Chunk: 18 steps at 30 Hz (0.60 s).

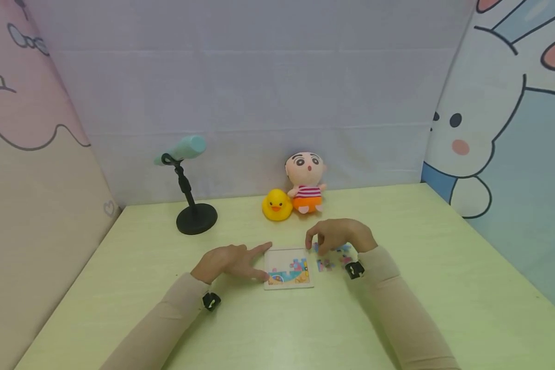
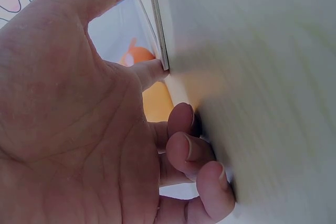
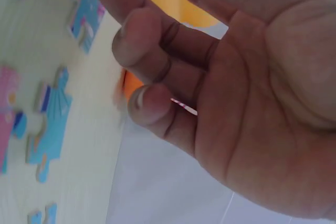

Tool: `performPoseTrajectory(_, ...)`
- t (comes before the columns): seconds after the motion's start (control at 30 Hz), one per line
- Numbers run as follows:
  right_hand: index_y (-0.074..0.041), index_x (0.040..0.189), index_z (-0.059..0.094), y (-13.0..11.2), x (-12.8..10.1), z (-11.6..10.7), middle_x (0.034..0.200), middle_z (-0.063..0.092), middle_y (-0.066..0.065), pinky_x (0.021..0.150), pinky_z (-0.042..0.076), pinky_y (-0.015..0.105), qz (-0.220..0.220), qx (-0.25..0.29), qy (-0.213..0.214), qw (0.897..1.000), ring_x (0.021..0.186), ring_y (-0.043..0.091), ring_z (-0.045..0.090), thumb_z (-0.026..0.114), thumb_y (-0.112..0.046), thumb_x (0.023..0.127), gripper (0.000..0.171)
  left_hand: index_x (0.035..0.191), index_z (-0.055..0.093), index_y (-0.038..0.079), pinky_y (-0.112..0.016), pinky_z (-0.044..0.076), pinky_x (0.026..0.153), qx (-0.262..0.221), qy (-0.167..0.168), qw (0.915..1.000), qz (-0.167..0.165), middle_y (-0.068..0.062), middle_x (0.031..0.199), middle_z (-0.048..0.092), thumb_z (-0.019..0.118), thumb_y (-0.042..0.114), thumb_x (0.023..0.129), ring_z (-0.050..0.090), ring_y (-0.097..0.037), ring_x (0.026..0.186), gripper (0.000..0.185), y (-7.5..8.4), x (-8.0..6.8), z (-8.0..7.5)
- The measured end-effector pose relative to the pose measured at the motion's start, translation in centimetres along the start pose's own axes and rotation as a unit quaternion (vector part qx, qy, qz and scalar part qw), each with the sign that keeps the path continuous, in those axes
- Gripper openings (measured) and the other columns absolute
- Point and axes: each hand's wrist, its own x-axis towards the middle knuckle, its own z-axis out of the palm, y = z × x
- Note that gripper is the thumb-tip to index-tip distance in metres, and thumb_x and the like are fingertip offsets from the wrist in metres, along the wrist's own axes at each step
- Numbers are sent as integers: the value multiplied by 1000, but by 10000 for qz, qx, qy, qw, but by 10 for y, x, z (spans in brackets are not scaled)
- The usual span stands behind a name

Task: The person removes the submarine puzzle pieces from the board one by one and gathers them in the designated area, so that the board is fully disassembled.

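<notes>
A square puzzle board lies flat on the green table, partly filled with coloured pieces. My left hand rests at its left edge: the straight index finger touches the far left corner and the thumb presses the near part of that edge. The other fingers curl against the table. My right hand hovers over several loose blue and pink puzzle pieces just right of the board. Its fingers are loosely bent and hold nothing, with pieces lying below them.
A yellow rubber duck and a small plush doll stand behind the board. A black stand with a mint tube is at the back left. Printed walls close in the table on three sides.
</notes>
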Motion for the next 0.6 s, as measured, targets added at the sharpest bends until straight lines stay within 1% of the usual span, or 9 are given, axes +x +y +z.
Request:
performPoseTrajectory(0.13, -19, 107, 68, -11, 8, 7, 90, 63, 1, 68, 46, 29, 40, -132, -2, 9999, 73, 14, 54, 72, -8, 90, 21, 159, 20, 41, -55, 47, 86, 20, 5, 10000, -67, -18, 135, 55, 58, 73, 85, 59, -30, 106, 89, 0, -1, 1)
performPoseTrajectory(0.17, -20, 106, 68, -14, 10, 8, 91, 63, 0, 70, 47, 30, 30, -199, 5, 9998, 76, 15, 55, 73, -10, 90, 20, 159, 20, 42, -55, 47, 86, 36, 14, 10000, -75, -18, 135, 55, 58, 74, 85, 59, -30, 106, 89, 0, -1, 1)
performPoseTrajectory(0.27, -22, 104, 67, -22, 15, 13, 92, 62, -1, 73, 47, 32, 15, -296, 32, 9996, 80, 16, 56, 75, -13, 89, 20, 159, 21, 42, -53, 48, 83, 68, 38, 9999, -75, -16, 129, 57, 58, 73, 85, 59, -29, 101, 88, 0, -1, 0)
performPoseTrajectory(0.33, -22, 104, 66, -27, 18, 16, 91, 62, -1, 71, 46, 32, -15, -296, 25, 9996, 79, 16, 56, 75, -12, 87, 21, 159, 21, 41, -52, 48, 82, 69, 45, 9999, -72, -16, 126, 58, 59, 73, 85, 59, -28, 99, 88, 0, -2, 0)
performPoseTrajectory(0.43, -21, 103, 65, -32, 21, 21, 87, 62, -1, 69, 45, 31, -9, -267, -3, 9996, 75, 16, 55, 76, -13, 87, 21, 159, 22, 41, -52, 48, 82, 66, 32, 9999, -76, -15, 125, 58, 59, 73, 85, 59, -28, 99, 88, 1, -3, -1)
performPoseTrajectory(0.6, -20, 99, 65, -39, 24, 25, 87, 61, -2, 72, 45, 31, 34, -309, -29, 9995, 78, 15, 54, 80, -18, 86, 20, 159, 22, 41, -53, 48, 83, 51, 14, 9999, -92, -16, 127, 57, 59, 73, 85, 59, -29, 101, 88, 1, -3, -1)
